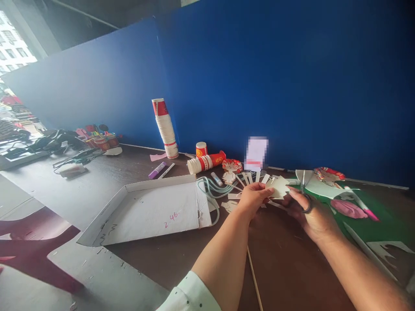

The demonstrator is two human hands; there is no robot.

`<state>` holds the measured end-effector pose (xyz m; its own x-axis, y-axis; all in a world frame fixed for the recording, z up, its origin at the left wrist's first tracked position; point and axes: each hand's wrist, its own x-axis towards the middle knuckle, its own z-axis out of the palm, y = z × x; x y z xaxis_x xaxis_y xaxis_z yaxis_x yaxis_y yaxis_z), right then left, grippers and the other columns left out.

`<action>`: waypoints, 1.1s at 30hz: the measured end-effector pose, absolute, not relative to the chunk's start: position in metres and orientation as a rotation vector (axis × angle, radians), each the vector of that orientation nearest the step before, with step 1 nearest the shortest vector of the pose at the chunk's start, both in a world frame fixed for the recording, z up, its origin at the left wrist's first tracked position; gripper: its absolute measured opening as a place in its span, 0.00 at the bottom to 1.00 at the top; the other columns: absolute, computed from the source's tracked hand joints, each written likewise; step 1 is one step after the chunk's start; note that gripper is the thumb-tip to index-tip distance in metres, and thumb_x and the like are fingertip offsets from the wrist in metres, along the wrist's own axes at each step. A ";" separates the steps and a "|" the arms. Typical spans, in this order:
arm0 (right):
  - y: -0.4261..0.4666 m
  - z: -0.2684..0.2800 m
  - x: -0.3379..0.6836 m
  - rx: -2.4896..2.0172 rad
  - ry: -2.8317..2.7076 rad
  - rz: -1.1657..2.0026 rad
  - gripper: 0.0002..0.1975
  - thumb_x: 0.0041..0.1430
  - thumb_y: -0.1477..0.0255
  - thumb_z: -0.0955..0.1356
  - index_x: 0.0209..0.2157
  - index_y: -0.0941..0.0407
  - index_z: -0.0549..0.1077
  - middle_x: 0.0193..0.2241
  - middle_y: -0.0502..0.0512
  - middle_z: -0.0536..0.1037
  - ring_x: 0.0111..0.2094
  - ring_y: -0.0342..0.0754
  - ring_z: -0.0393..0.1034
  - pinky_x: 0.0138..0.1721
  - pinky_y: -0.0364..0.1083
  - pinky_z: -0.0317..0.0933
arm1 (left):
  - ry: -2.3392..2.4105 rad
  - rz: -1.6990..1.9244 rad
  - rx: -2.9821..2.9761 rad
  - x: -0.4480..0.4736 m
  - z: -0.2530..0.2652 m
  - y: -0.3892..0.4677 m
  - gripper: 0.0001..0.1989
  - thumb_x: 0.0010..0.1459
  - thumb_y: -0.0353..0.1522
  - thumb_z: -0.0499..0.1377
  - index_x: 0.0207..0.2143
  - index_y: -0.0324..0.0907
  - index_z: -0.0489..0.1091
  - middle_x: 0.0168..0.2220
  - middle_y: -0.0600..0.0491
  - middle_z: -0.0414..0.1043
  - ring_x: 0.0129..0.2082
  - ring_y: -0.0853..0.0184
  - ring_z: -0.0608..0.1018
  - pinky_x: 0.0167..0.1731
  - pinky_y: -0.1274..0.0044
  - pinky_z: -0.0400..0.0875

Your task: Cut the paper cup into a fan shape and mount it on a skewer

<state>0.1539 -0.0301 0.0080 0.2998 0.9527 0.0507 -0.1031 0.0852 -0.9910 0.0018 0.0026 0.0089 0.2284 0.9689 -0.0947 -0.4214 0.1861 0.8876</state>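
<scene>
A cream piece of paper [279, 188] with a jagged cut edge is pinched in my left hand [254, 196], above the dark table. My right hand [308, 216] has scissors [304, 183] in its grip, a dark handle loop around the fingers and the metal blades pointing up. The right fingertips come close to the paper's right edge; whether they touch it I cannot tell. Behind my left hand, white paper strips [249, 178] fan outward. A paper cutout figure [229, 177] lies by a red-and-white ring-shaped craft piece [234, 165].
A shallow white box [142, 211] lies to the left, near a tall stack of paper cups [165, 129] and a toppled stack [205, 163]. On the right, a green sheet [385, 216] bears a pink paper oval [348, 209] and a marker [361, 203]. A thin stick [254, 280] lies in front.
</scene>
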 end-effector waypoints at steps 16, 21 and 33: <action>-0.032 0.011 0.152 -1.212 -0.859 0.999 0.19 0.39 0.62 0.77 0.36 0.51 0.78 0.28 0.48 0.76 0.25 0.44 0.67 0.23 0.43 0.59 | 0.756 1.001 0.945 0.001 0.004 -0.001 0.23 0.31 0.42 0.74 0.24 0.39 0.69 0.24 0.56 0.69 0.26 0.74 0.70 0.31 0.79 0.63; -0.031 0.009 0.153 -1.206 -0.840 0.988 0.21 0.39 0.63 0.77 0.38 0.52 0.77 0.28 0.48 0.76 0.25 0.44 0.67 0.24 0.43 0.60 | 0.743 0.950 0.955 0.003 0.006 -0.005 0.23 0.31 0.40 0.75 0.27 0.37 0.72 0.26 0.53 0.72 0.27 0.72 0.73 0.33 0.77 0.66; -0.031 0.004 0.150 -1.238 -1.032 0.968 0.17 0.42 0.59 0.76 0.31 0.54 0.74 0.22 0.51 0.77 0.24 0.48 0.70 0.24 0.45 0.60 | 0.720 1.057 0.858 0.004 0.003 -0.002 0.22 0.34 0.40 0.74 0.23 0.38 0.66 0.25 0.54 0.71 0.27 0.73 0.73 0.31 0.79 0.65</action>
